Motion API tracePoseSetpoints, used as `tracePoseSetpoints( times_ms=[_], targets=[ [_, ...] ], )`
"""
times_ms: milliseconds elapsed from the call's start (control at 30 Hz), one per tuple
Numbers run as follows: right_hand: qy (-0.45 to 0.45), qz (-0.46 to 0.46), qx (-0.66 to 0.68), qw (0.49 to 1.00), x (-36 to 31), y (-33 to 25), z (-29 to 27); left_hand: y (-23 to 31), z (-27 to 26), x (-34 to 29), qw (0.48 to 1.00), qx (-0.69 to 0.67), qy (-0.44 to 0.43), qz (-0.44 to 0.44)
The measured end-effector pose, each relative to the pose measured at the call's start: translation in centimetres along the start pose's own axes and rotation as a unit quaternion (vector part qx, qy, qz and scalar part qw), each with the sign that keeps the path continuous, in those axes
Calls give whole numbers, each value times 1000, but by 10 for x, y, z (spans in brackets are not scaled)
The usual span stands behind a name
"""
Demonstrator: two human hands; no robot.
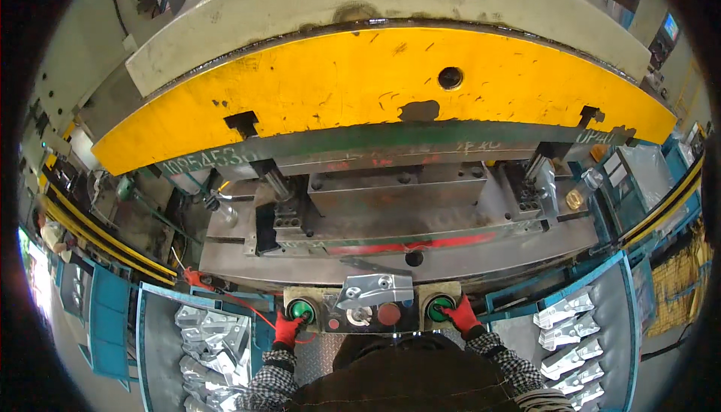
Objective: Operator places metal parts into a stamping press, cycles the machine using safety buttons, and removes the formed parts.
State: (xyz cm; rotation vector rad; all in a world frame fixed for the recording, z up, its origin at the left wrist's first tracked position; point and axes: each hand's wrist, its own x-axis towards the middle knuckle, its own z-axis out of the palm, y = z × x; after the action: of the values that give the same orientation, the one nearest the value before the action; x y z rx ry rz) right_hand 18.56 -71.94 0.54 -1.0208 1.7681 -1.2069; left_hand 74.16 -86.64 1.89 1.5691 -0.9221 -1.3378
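Note:
My left hand [287, 329], in a red glove, reaches over the rim of the left green push button [301, 309], its dark fingertips at the button. On the other side my right hand [465, 314], also gloved in red, has its fingers stretched onto the right green push button [439, 307]. Neither hand holds anything that I can see. Both buttons are set in a control box [325, 295] in front of my body. On top of the box, between my hands, rests a bent silver sheet-metal part [379, 289] with holes. Below it show a red button [389, 313] and a round light-coloured knob [360, 315].
A large press with a yellow ram [338, 81] stands ahead, over a steel lower die [398, 198] on its bed. A left bin [159, 341] and a right bin [617, 322] hold several silver metal parts. A red-handled tool [197, 278] with a hose lies at the bed's left edge.

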Motion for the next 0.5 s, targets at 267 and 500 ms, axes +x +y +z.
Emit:
tracePoseSetpoints(
  times_ms=[267, 500],
  targets=[
    [-36, -8, 49, 998, 1, 3, -8, 18, 2, -1, 995, 70, -69, -29],
    [-110, -37, 37, 993, 9, 6, -24, 145, 13, 50, 952, 287, -70, 78]
  ],
)
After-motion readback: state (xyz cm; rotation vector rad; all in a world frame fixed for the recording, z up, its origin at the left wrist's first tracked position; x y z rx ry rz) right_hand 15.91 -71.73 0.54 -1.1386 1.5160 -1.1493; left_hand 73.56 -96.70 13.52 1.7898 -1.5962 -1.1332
